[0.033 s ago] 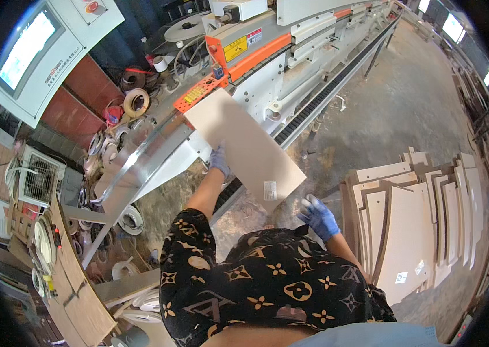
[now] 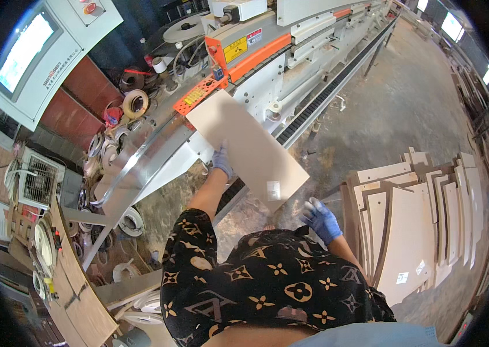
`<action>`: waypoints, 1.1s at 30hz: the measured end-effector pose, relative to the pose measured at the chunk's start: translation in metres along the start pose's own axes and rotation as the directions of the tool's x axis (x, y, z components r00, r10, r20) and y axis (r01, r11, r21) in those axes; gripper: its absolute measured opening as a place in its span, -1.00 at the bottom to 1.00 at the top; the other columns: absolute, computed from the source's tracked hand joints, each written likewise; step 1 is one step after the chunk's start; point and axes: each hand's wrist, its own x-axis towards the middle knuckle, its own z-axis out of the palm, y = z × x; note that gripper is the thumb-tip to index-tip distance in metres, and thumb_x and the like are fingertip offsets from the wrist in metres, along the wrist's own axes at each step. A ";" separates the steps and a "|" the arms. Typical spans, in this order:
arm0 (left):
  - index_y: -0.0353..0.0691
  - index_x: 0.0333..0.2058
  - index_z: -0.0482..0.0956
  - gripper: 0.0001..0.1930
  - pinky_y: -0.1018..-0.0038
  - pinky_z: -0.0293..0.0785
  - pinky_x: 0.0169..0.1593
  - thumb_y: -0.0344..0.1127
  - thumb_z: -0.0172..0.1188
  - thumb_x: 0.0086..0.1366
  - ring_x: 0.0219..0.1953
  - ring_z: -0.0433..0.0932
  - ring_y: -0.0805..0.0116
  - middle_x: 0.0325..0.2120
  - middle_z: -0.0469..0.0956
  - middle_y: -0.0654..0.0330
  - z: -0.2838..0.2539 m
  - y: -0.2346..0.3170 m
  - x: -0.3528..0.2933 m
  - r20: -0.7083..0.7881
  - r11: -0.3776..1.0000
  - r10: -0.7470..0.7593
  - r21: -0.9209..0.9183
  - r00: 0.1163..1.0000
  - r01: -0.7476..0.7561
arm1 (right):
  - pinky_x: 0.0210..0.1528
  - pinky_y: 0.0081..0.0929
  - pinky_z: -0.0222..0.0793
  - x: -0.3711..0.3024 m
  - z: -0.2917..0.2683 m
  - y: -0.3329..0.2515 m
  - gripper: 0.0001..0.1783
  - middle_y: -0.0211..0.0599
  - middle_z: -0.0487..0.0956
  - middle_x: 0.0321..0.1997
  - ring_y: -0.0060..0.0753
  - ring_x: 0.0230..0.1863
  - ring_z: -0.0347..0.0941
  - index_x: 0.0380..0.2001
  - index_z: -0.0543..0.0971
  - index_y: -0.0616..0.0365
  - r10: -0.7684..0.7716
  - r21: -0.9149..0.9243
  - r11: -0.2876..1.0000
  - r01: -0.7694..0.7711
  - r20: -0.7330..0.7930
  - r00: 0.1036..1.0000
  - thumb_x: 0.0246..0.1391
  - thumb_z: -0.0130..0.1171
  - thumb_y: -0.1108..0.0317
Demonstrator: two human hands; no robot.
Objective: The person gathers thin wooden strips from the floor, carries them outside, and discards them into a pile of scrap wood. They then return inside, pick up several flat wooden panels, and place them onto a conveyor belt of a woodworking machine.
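Note:
A pale beige rectangular board [image 2: 250,144] with a small white label lies slantwise, its far end at the orange plate of a long machine. My left hand [image 2: 221,162], in a bluish-grey glove, holds the board's left edge; some fingers are hidden. My right hand [image 2: 321,221], in a blue-and-white glove, is just off the board's near right corner. Its fingers are slightly bent and apart, with nothing in them.
The machine [image 2: 256,58], with a black conveyor track [image 2: 314,110], runs to the far right. Stacked boards [image 2: 403,231] stand at the right. A control panel [image 2: 54,58] is at the far left. Rolls of edge-banding tape [image 2: 136,104] and a curved wooden tabletop [image 2: 74,283] fill the left side.
The board and my left hand have shifted very slightly to the right. My right hand has also moved a little to the right, still apart from the board.

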 end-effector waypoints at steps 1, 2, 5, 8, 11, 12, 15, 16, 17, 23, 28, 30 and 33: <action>0.00 0.10 0.21 -0.51 0.18 0.49 -0.14 -0.10 0.11 0.22 -0.07 0.43 0.15 -0.03 0.39 0.19 0.002 -0.007 0.008 0.046 0.996 -0.033 -0.079 0.998 0.037 | -0.03 -0.28 0.32 -0.003 -0.003 -0.001 -0.57 -0.45 0.46 -0.21 -0.41 -0.21 0.35 0.04 0.32 0.00 -0.008 -0.034 0.999 0.005 -0.088 0.996 0.12 0.03 0.15; 0.00 0.10 0.21 -0.51 0.18 0.49 -0.14 -0.10 0.11 0.22 -0.08 0.44 0.15 -0.03 0.39 0.19 0.004 -0.012 0.013 0.029 0.982 -0.105 -0.158 0.994 0.108 | -0.03 -0.27 0.32 -0.007 -0.006 -0.001 -0.58 -0.45 0.46 -0.21 -0.41 -0.21 0.35 0.04 0.33 -0.01 -0.014 -0.020 1.000 0.011 -0.167 0.986 0.12 0.03 0.15; -0.02 0.09 0.22 -0.50 0.18 0.50 -0.15 -0.11 0.12 0.22 -0.09 0.45 0.15 -0.04 0.39 0.18 0.008 -0.017 0.022 0.008 0.988 -0.013 -0.154 1.000 0.014 | 0.00 -0.23 0.30 -0.016 -0.015 -0.001 -0.60 -0.48 0.47 -0.23 -0.40 -0.21 0.35 0.01 0.37 -0.04 -0.046 -0.003 0.999 0.048 -0.319 0.947 0.09 0.06 0.16; -0.07 0.07 0.25 -0.50 0.16 0.50 -0.15 -0.09 0.13 0.20 -0.10 0.45 0.13 -0.04 0.40 0.16 0.011 0.002 0.031 -0.060 0.999 0.009 -0.039 0.998 -0.012 | 0.04 -0.17 0.28 -0.021 -0.024 -0.004 -0.60 -0.47 0.45 -0.23 -0.39 -0.22 0.36 0.00 0.37 -0.05 -0.028 0.067 0.996 0.058 -0.389 0.921 0.08 0.08 0.18; -0.12 0.08 0.26 -0.47 0.13 0.48 -0.12 -0.04 0.12 0.20 -0.10 0.46 0.11 -0.03 0.41 0.13 0.015 0.027 0.048 -0.160 0.996 -0.022 -0.087 0.987 0.008 | 0.07 -0.12 0.30 -0.019 -0.030 -0.007 -0.58 -0.35 0.42 -0.13 -0.30 -0.16 0.37 0.05 0.32 0.00 -0.010 0.131 0.989 0.066 -0.390 0.921 0.12 0.02 0.22; -0.13 0.10 0.25 -0.44 0.10 0.42 -0.06 0.03 0.06 0.20 -0.06 0.43 0.08 -0.01 0.39 0.11 0.017 0.033 0.055 -0.140 0.997 -0.015 -0.075 0.990 0.004 | 0.06 -0.10 0.31 -0.016 -0.029 -0.004 -0.57 -0.30 0.42 -0.10 -0.27 -0.14 0.37 0.09 0.30 0.02 -0.015 0.138 0.987 0.081 -0.425 0.905 0.14 -0.01 0.23; -0.13 0.14 0.22 -0.37 0.06 0.29 0.08 0.16 -0.07 0.23 0.04 0.36 0.03 0.05 0.35 0.08 0.019 0.046 0.079 -0.124 0.997 -0.049 -0.061 0.991 0.042 | 0.07 -0.11 0.31 -0.009 -0.028 -0.005 -0.56 -0.29 0.42 -0.08 -0.25 -0.13 0.37 0.10 0.28 0.01 0.013 0.182 0.980 0.077 -0.450 0.893 0.14 -0.02 0.24; -0.13 0.14 0.22 -0.38 0.06 0.27 0.09 0.16 -0.08 0.24 0.05 0.34 0.03 0.06 0.34 0.08 0.018 0.048 0.087 -0.088 0.997 -0.034 -0.075 0.996 0.027 | 0.08 -0.10 0.31 -0.007 -0.026 -0.003 -0.55 -0.29 0.42 -0.08 -0.26 -0.13 0.37 0.11 0.28 0.01 0.005 0.184 0.979 0.085 -0.443 0.896 0.14 -0.02 0.23; -0.13 0.14 0.22 -0.38 0.06 0.25 0.11 0.16 -0.10 0.24 0.06 0.33 0.02 0.07 0.34 0.08 0.017 0.046 0.095 -0.111 0.998 -0.021 -0.066 0.994 0.014 | 0.08 -0.10 0.31 -0.005 -0.025 -0.004 -0.54 -0.29 0.43 -0.08 -0.27 -0.13 0.37 0.12 0.27 0.01 0.017 0.187 0.979 0.079 -0.460 0.888 0.14 -0.02 0.23; -0.14 0.16 0.20 -0.37 0.10 0.20 0.15 0.18 -0.18 0.27 0.09 0.30 0.04 0.12 0.29 0.09 0.006 0.030 0.128 -0.136 0.998 -0.024 -0.064 0.990 0.015 | 0.09 -0.10 0.30 0.003 -0.024 -0.003 -0.58 -0.34 0.45 -0.12 -0.30 -0.16 0.38 0.06 0.29 0.01 0.004 0.193 0.977 0.096 -0.458 0.889 0.13 -0.01 0.23; -0.12 0.13 0.23 -0.44 0.17 0.32 0.07 0.06 -0.06 0.25 0.02 0.37 0.13 0.06 0.34 0.13 0.027 0.028 0.146 -0.143 0.998 0.017 -0.062 0.990 -0.027 | 0.07 -0.06 0.29 0.002 -0.035 0.000 -0.75 -0.46 0.49 -0.24 -0.29 -0.22 0.43 -0.11 0.43 -0.07 -0.013 0.262 0.955 0.137 -0.428 0.904 0.14 -0.04 0.22; -0.11 0.13 0.24 -0.45 0.17 0.30 0.08 0.08 -0.11 0.26 0.04 0.35 0.14 0.06 0.34 0.15 0.041 0.024 0.154 -0.133 0.999 -0.001 -0.048 0.991 -0.005 | 0.07 -0.09 0.31 -0.001 -0.036 0.002 -0.77 -0.46 0.50 -0.27 -0.31 -0.24 0.43 -0.13 0.43 -0.07 -0.035 0.258 0.950 0.176 -0.474 0.880 0.15 -0.05 0.22; -0.08 0.10 0.27 -0.46 0.19 0.29 0.06 0.11 -0.15 0.26 0.03 0.35 0.17 0.05 0.34 0.18 0.050 0.016 0.164 -0.102 0.999 -0.040 -0.020 0.994 0.038 | -0.08 -0.13 0.41 -0.015 -0.031 0.001 -0.66 -0.40 0.49 -0.17 -0.31 -0.24 0.44 -0.01 0.34 -0.04 -0.073 0.239 0.944 0.226 -0.517 0.853 0.15 -0.04 0.19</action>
